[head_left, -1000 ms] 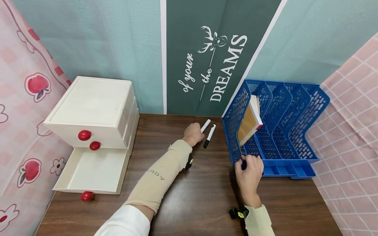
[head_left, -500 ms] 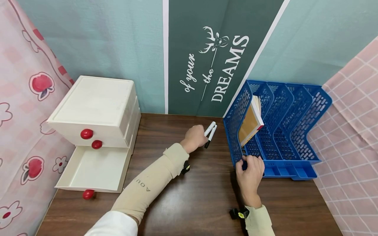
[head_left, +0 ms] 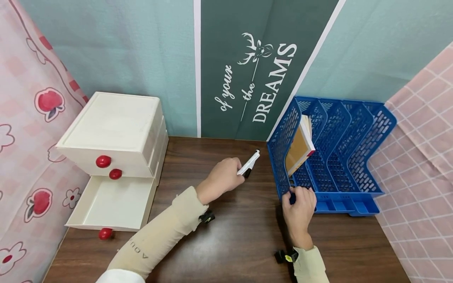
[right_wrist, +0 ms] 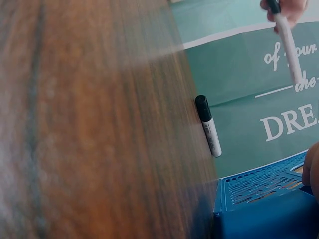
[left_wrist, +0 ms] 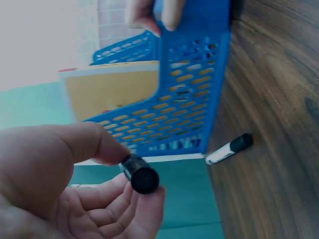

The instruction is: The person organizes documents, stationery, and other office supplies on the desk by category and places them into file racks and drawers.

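Observation:
Between thumb and fingers, my left hand [head_left: 223, 177] pinches a white marker [head_left: 249, 163] by its black-capped end. In the right wrist view this marker [right_wrist: 289, 50] is raised off the table, its white end pointing away from the hand. A second marker [left_wrist: 229, 149], white with a black cap, lies on the table close to the blue file rack [head_left: 339, 192]; the held marker partly covers it in the head view. My right hand [head_left: 300, 206] grips the front left corner of the rack. A book [head_left: 301, 147] with a tan cover leans in the rack's leftmost slot.
At the left stands a white drawer unit [head_left: 109, 122] with red knobs; its lowest drawer [head_left: 109, 204] is pulled out. Small blue trays [head_left: 362, 205] run along the rack's front. A green and teal cloth [head_left: 226, 125] backs the wooden table [head_left: 226, 243].
My left hand has lifted the marker off the table and drawn it back toward the person and slightly left. The right hand stays on the rack.

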### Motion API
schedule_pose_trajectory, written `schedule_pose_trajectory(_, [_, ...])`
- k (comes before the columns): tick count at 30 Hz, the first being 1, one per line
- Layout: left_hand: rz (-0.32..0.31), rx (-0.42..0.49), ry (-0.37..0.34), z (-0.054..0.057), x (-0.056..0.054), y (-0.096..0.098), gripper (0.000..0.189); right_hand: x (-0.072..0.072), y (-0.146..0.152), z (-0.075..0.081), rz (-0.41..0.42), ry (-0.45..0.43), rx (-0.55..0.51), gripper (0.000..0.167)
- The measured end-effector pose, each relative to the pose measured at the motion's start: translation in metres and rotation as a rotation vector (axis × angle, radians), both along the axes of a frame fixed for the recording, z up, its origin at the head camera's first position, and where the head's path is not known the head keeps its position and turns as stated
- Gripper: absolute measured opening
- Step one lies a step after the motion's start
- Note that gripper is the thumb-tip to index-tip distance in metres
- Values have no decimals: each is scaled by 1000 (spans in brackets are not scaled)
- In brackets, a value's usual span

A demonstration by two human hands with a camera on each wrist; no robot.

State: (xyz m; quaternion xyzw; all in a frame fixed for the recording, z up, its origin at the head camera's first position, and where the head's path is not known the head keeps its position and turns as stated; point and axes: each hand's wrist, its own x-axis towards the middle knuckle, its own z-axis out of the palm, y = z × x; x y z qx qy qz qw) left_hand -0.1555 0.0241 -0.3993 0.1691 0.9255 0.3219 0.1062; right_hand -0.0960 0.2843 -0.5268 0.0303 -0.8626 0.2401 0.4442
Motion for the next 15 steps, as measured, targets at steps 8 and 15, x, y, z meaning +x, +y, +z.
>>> schedule_pose_trajectory(8, [21, 60, 50, 13, 28, -32, 17, 1, 0, -1, 3, -5, -2, 7])
schedule_pose_trajectory(15, [93, 62, 136, 22, 56, -63, 21, 1, 0, 1, 7, -6, 1, 5])
